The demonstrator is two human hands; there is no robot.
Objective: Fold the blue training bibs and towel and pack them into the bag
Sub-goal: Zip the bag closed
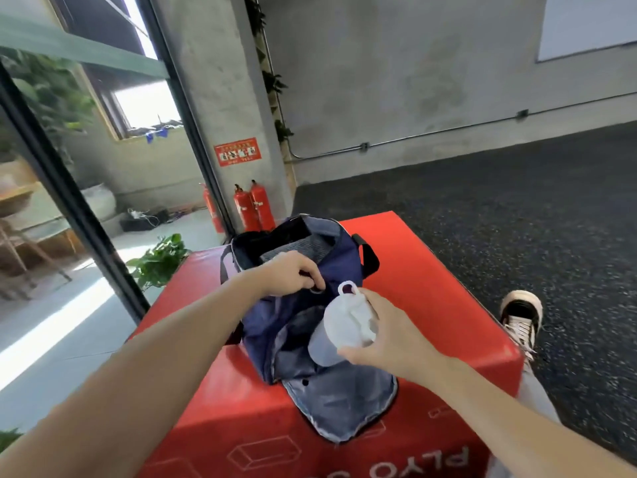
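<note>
Right hand (pixel 386 336) grips a white-lidded shaker bottle (pixel 339 331), fingers curled round the lid and thumb under it, holding it tilted over the near end of the navy duffel bag (pixel 310 305). The bottle's pale cup points down toward a side pocket whose grey-lined flap (pixel 341 405) hangs open across the near edge of the red plyo box (pixel 431 305). The lid's loop points up toward the other hand.

Left hand (pixel 293 276) reaches over the bag from the left and pinches the dark fabric beside a small ring at the pocket's upper edge, fingers curled on it.

The bag lies lengthwise on the box, nearer its left edge, its main opening gaping at the far end and showing grey material inside; whether that is the towel or the lining cannot be told. No blue bibs can be made out. A black strap (pixel 367 253) sticks out on the bag's right side. To the right of the bag the box top is bare red up to its right edge.

Past that edge, a sneaker (pixel 520 319) rests on the dark speckled floor (pixel 517 208), which runs open to the concrete wall (pixel 413 81). Beyond the box's far left corner stand red fire extinguishers (pixel 253 208) and a potted plant (pixel 158 260) by a glass partition (pixel 86 215).
</note>
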